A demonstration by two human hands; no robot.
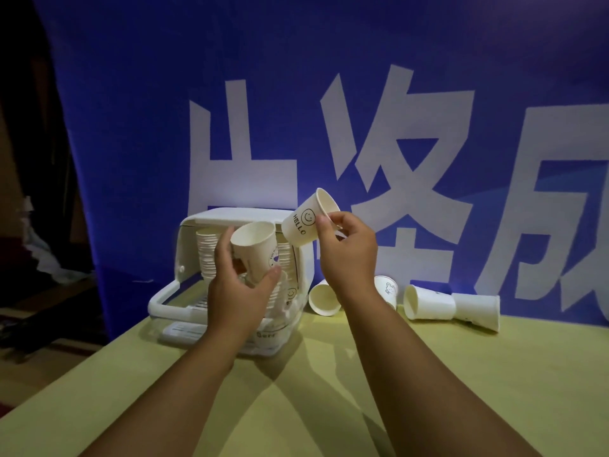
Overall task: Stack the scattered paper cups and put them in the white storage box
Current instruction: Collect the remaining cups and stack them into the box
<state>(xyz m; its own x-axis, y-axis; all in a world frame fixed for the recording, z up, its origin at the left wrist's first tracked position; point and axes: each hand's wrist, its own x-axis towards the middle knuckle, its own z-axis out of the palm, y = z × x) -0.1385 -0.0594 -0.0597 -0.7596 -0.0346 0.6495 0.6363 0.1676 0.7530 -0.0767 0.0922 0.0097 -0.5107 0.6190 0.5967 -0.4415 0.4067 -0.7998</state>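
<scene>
My left hand (pixel 237 285) grips a white paper cup (pixel 258 249), mouth up, in front of the white storage box (pixel 184 258). My right hand (pixel 346 249) pinches the rim of a second cup (pixel 304 219) printed with HELLO and a smiley, tilted with its base toward the left-hand cup. The two cups are close but apart. Inside the open box stands a tall stack of cups (pixel 206 255). Several loose cups lie on their sides on the table to the right: one (pixel 324 298), one (pixel 387 290), one (pixel 428 303) and one (pixel 478 308).
The yellow-green table (pixel 329 374) ends at a left edge running diagonally toward me. A blue banner (pixel 329 94) with large white characters hangs right behind the box and cups. The box's white handle (pixel 158 300) sticks out toward me on the left.
</scene>
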